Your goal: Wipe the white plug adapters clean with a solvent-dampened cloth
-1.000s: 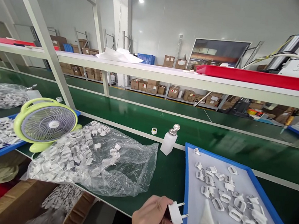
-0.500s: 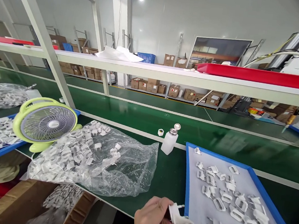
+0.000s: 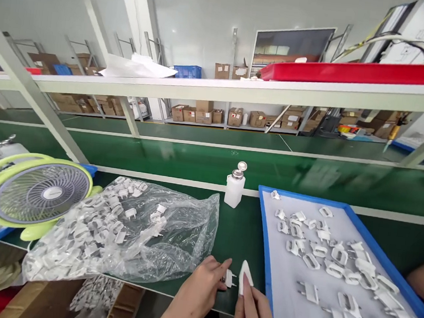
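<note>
Two hands down low now, not up in the air like half a second back. Had the little white plug (image 3: pixel 229 278) pinched up in the left hand (image 3: pixel 199 288) then, with the white cloth (image 3: pixel 244 277) wrapped right over it. Now got the plug down on the green table (image 3: pixel 238 236), prongs pointing right, just off the near corner of the clear plastic bag (image 3: pixel 133 231) of parts. Left fingers (image 3: pixel 220 269) stretched out long and fairly flat, tips right on the plug body; can't tell if actually gripping it or just resting there. Over on the right hand (image 3: pixel 253 313), fingers closed narrow around the cloth, holding it up on end just beside the prongs, close but apart from them as far as can be seen. So no rubbing contact at this moment, looks like a break between wipes. Also tipped the view down a bit, so more of the blue tray (image 3: pixel 264 234) of loose plugs showing just right of both hands. Same spot otherwise for the white pump bottle (image 3: pixel 234 191) further back and the green fan (image 3: pixel 36 194) off left.
</note>
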`<state>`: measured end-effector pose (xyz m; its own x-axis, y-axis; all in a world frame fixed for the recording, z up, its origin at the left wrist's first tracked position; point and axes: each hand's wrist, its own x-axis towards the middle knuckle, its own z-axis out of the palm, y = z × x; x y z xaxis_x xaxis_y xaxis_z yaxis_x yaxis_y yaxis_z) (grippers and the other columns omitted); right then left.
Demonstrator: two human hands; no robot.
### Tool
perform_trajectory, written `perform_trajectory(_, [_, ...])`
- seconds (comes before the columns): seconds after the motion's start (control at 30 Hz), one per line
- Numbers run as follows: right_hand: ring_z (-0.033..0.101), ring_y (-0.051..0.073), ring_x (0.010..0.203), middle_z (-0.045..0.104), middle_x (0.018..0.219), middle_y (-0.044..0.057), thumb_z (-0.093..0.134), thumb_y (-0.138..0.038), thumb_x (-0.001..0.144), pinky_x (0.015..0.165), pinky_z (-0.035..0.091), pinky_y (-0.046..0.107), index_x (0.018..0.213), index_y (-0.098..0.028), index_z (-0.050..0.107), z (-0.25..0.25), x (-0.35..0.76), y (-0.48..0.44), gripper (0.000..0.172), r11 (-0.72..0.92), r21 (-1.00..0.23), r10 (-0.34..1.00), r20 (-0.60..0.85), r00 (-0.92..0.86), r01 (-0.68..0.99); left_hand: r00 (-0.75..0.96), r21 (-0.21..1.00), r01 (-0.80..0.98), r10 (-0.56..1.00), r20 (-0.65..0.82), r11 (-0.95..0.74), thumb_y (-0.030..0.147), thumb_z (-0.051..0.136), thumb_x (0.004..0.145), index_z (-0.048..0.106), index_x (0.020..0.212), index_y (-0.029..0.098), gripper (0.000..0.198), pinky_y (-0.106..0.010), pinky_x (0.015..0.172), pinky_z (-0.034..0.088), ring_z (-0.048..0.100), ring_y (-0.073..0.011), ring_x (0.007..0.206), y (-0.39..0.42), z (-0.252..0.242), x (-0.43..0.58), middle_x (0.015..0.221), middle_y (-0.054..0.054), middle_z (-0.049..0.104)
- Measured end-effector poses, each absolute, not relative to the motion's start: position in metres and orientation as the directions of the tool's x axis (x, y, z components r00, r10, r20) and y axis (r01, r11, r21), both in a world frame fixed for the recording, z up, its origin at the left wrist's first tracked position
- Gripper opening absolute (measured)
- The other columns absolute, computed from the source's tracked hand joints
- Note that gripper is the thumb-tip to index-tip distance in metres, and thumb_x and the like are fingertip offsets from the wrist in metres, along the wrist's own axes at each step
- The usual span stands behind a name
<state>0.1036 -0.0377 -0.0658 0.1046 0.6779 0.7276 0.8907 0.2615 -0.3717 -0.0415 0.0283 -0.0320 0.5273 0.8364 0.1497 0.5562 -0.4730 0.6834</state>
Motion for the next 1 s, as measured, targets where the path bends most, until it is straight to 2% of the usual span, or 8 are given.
perform_trajectory(0.1, [0.071,0.016,0.085,0.068,0.104,0.013,0.048,-0.011,0.096,0.079,0.057,0.023,0.132,-0.009,0.061,-0.09,0.098,-0.032,0.038,0.286,-0.37,0.714,0.697,0.06,0.884,0.564,0.685,0.554,0.818,0.109,-0.473,0.0,0.048,0.092,0.063,0.135,0.023,0.051,-0.03,0.086,0.055,0.059,-0.0228,0.1,0.027,-0.022,-0.047,0.112,-0.008,0.071])
perform_trajectory(0.23, [0.068,0.012,0.08,0.064,0.095,0.011,0.037,-0.015,0.1,0.077,0.056,0.019,0.127,-0.008,0.06,-0.108,0.097,-0.029,0.036,0.372,-0.369,0.737,0.675,-0.029,0.852,0.614,0.685,0.541,0.786,0.074,-0.488,0.001,0.05,0.093,0.06,0.138,0.029,0.054,-0.031,0.087,0.055,0.058,-0.0223,0.102,0.03,-0.02,-0.051,0.113,-0.007,0.069])
perform_trajectory(0.37, [0.064,0.015,0.076,0.062,0.088,0.011,0.046,-0.008,0.094,0.074,0.057,0.025,0.123,-0.001,0.06,-0.116,0.097,-0.03,0.033,0.447,-0.265,0.716,0.678,-0.164,0.854,0.599,0.683,0.535,0.793,0.109,-0.498,-0.001,0.04,0.094,0.063,0.133,0.024,0.052,-0.03,0.083,0.057,0.06,-0.0215,0.098,0.032,-0.037,-0.052,0.107,-0.009,0.068])
perform_trajectory(0.53, [0.066,0.023,0.085,0.067,0.099,0.018,0.06,-0.006,0.084,0.076,0.061,0.033,0.123,0.006,0.061,-0.129,0.097,-0.035,0.041,0.462,-0.093,0.675,0.682,-0.282,0.882,0.624,0.631,0.539,0.768,0.146,-0.558,0.002,0.036,0.097,0.065,0.129,0.017,0.045,-0.032,0.08,0.056,0.059,-0.0226,0.092,0.035,-0.049,-0.052,0.101,-0.011,0.068])
perform_trajectory(0.63, [0.066,0.025,0.087,0.068,0.097,0.017,0.062,-0.004,0.082,0.076,0.061,0.034,0.119,0.006,0.064,-0.13,0.097,-0.036,0.038,0.439,-0.068,0.683,0.673,-0.284,0.896,0.637,0.634,0.53,0.758,0.141,-0.563,0.003,0.036,0.098,0.064,0.132,0.019,0.046,-0.032,0.078,0.055,0.059,-0.0224,0.09,0.036,-0.049,-0.053,0.1,-0.01,0.068])
perform_trajectory(0.83, [0.066,0.02,0.075,0.067,0.085,0.011,0.048,0.0,0.085,0.069,0.058,0.03,0.113,0.003,0.068,-0.115,0.1,-0.032,0.034,0.467,-0.021,0.643,0.694,-0.324,0.884,0.633,0.635,0.49,0.745,0.211,-0.597,0.002,0.036,0.097,0.065,0.132,0.019,0.049,-0.032,0.079,0.055,0.06,-0.0229,0.091,0.036,-0.046,-0.053,0.102,-0.011,0.069])
perform_trajectory(0.93, [0.065,0.018,0.071,0.066,0.078,0.007,0.04,0.003,0.085,0.064,0.055,0.028,0.107,-0.004,0.071,-0.112,0.097,-0.032,0.039,0.451,-0.049,0.64,0.713,-0.285,0.891,0.642,0.635,0.508,0.748,0.171,-0.582,0.003,0.039,0.097,0.065,0.134,0.02,0.047,-0.032,0.084,0.055,0.061,-0.023,0.096,0.037,-0.043,-0.053,0.105,-0.011,0.068])
perform_trajectory(1.0, [0.066,0.017,0.071,0.067,0.077,0.005,0.038,0.005,0.084,0.066,0.054,0.027,0.103,-0.009,0.073,-0.11,0.094,-0.035,0.042,0.422,-0.104,0.65,0.727,-0.221,0.901,0.648,0.638,0.527,0.751,0.125,-0.561,0.003,0.04,0.096,0.062,0.137,0.022,0.05,-0.032,0.087,0.054,0.061,-0.0227,0.099,0.037,-0.041,-0.055,0.107,-0.011,0.066])
